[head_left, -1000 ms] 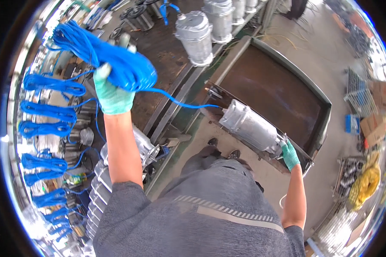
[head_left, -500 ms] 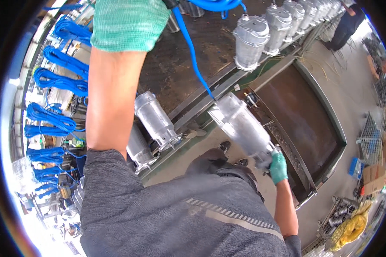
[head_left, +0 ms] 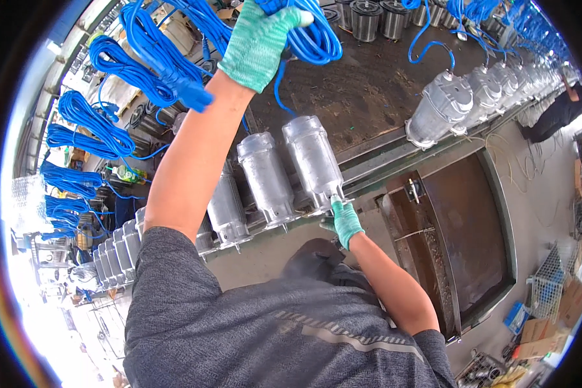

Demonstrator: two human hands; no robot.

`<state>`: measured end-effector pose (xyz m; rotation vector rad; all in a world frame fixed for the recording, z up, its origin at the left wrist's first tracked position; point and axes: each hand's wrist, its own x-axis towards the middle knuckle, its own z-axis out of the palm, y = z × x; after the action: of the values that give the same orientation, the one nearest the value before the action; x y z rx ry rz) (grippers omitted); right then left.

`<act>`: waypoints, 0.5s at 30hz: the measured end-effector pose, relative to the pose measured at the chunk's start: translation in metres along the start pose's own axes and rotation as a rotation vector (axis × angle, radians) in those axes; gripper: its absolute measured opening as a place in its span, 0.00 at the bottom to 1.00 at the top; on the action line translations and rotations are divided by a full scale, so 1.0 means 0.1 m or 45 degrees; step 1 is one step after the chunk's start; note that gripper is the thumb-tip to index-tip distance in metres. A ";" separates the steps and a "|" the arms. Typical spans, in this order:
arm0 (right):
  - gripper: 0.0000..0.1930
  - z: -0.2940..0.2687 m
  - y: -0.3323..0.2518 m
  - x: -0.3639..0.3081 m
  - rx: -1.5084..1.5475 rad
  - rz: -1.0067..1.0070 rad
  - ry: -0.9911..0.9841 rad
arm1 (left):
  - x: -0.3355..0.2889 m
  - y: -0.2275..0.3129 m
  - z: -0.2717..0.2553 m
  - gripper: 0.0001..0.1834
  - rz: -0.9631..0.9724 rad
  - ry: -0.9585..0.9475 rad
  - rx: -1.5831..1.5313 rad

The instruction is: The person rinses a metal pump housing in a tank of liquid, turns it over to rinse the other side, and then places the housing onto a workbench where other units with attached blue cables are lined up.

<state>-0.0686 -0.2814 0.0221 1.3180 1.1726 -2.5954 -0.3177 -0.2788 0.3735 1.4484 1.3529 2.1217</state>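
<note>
At the top, my left hand [head_left: 258,48] in a green knit glove is closed around a coil of blue cable [head_left: 313,42]. One strand of that cable hangs toward a silvery metal motor housing [head_left: 313,158]. My right hand [head_left: 344,223], gloved alike, grips the near end of this housing by its rim, with some fingers hidden beneath. It lies on its side at the bench edge. Just left of it lie a second housing [head_left: 265,178] and a third housing [head_left: 225,207] of the same shape.
More upright housings [head_left: 441,107] line the bench's [head_left: 343,97] far right. Blue cable coils [head_left: 129,68] hang at the left. Dark metal cylinders [head_left: 365,19] stand at the back. A rusty metal tray [head_left: 469,220] lies right of me. Beyond it is a wire basket [head_left: 549,284]. Another person [head_left: 556,116] stands far right.
The housing in my right hand has moved left from beside the tray to the bench edge, beside the others. My left hand and its cable coil have come into view.
</note>
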 end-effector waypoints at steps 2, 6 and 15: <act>0.19 0.04 -0.01 0.03 -0.054 0.007 0.000 | -0.07 -0.06 -0.12 0.22 -0.082 0.062 -0.028; 0.24 -0.02 -0.05 0.09 -0.073 0.008 0.006 | -0.17 -0.16 -0.29 0.22 -0.235 0.079 -0.043; 0.21 -0.98 -0.02 0.09 -0.964 -0.236 -0.282 | -0.86 -0.82 -0.61 0.32 -0.361 0.136 0.076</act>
<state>-0.0066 -0.2165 -0.0188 0.7667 2.0013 -1.9497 -0.3504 -0.3226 0.2514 1.0984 1.5677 2.0137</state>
